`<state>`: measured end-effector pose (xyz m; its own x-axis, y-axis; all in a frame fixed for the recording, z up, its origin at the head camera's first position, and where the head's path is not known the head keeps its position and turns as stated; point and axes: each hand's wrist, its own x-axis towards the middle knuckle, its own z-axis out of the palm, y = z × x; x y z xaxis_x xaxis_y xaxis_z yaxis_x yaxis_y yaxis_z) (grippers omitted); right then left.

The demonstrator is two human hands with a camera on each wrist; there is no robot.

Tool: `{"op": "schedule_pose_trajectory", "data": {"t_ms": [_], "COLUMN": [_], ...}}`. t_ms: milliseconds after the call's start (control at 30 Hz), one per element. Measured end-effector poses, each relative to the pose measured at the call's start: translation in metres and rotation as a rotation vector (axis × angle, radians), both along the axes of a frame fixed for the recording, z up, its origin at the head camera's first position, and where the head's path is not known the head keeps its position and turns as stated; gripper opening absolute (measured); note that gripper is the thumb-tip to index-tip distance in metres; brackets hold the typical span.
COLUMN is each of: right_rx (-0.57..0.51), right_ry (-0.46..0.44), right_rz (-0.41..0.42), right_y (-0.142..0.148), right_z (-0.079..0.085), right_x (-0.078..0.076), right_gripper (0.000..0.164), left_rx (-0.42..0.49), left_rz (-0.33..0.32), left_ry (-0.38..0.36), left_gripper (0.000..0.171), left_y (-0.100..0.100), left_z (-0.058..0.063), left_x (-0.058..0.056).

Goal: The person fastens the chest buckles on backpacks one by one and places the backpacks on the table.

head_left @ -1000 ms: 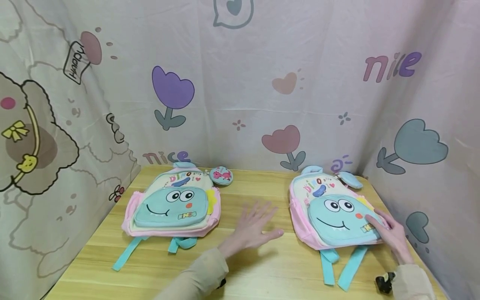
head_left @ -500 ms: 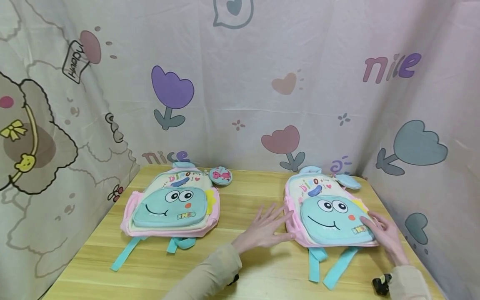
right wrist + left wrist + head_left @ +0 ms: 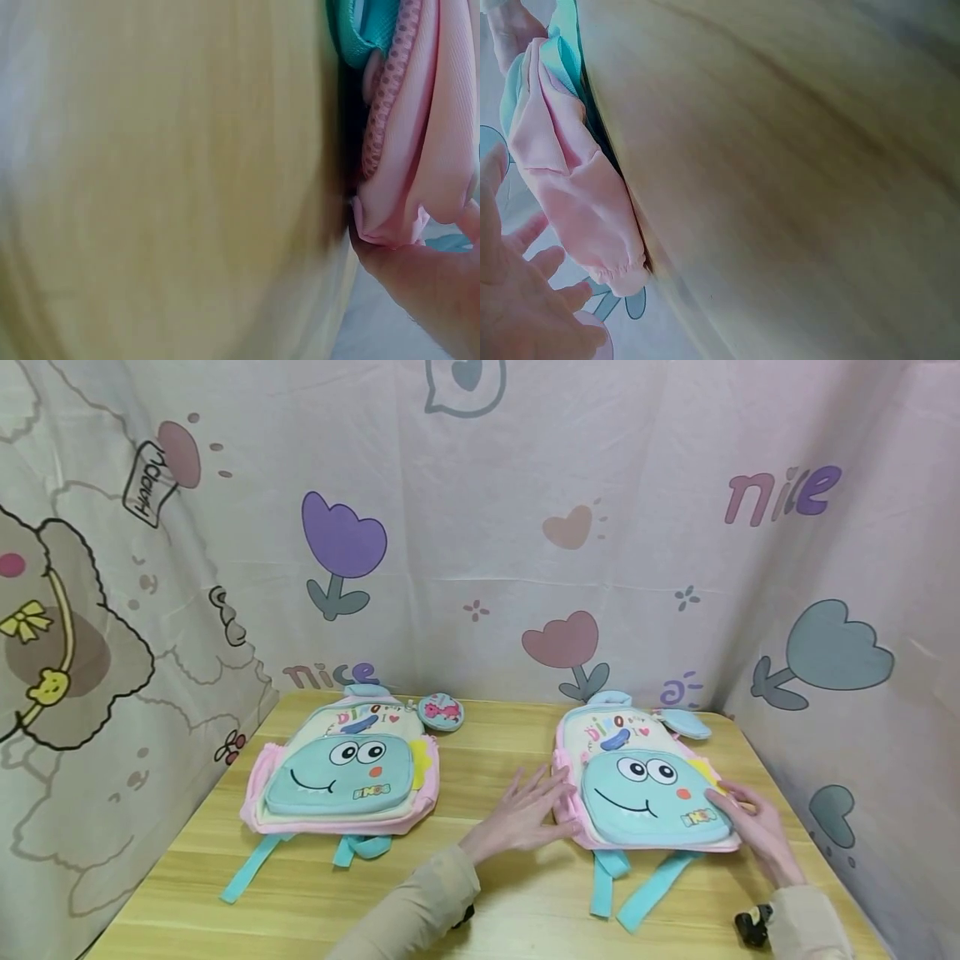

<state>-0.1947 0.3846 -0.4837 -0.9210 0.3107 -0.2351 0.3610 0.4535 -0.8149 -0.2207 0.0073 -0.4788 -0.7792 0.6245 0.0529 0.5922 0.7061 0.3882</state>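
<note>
The right-hand backpack (image 3: 652, 793) lies face up, pale with pink sides and a teal dinosaur-face pocket. My right hand (image 3: 757, 827) grips its right side, thumb on the front pocket and fingers at the edge. In the right wrist view, that hand (image 3: 427, 281) wraps the end of the pink side panel (image 3: 409, 157). My left hand (image 3: 521, 817) is spread with straight fingers, its tips right at the bag's left side. The left wrist view has the left hand (image 3: 525, 300) beside the pink side pocket (image 3: 585, 187). Teal straps (image 3: 652, 902) trail from the bag's bottom toward me.
A matching backpack (image 3: 341, 768) lies on the left of the wooden table (image 3: 495, 743), its straps (image 3: 255, 868) pointing forward. Each bag has a round coin purse, one (image 3: 441, 712) printed and one (image 3: 686, 723) plain blue. Printed curtains (image 3: 480, 527) hang behind and at both sides.
The right backpack has slid left across the table with my right hand on it, its straps too. My left hand has moved right to the bag's side. The left backpack has stayed put.
</note>
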Motion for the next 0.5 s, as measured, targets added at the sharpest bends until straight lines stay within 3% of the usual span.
{"op": "schedule_pose_trajectory", "data": {"t_ms": [233,400,500], "right_rx": [-0.061,-0.052,-0.046], "right_ry": [-0.004,0.007,0.008], "right_rz": [0.06,0.1,0.131], "right_y": [-0.013,-0.024,-0.032], "right_z": [0.003,0.004,0.004], "right_x": [-0.003,-0.005,-0.006], "right_gripper": [0.085,0.082,0.081], "left_rx": [0.041,0.014,-0.014], "left_rz": [0.079,0.124,0.144], "left_ry": [-0.052,-0.041,-0.032], "left_gripper": [0.077,0.064,0.07], "left_y": [-0.006,-0.012,-0.016], "left_z": [0.003,0.007,0.008], "left_x": [-0.001,-0.003,-0.004]}}
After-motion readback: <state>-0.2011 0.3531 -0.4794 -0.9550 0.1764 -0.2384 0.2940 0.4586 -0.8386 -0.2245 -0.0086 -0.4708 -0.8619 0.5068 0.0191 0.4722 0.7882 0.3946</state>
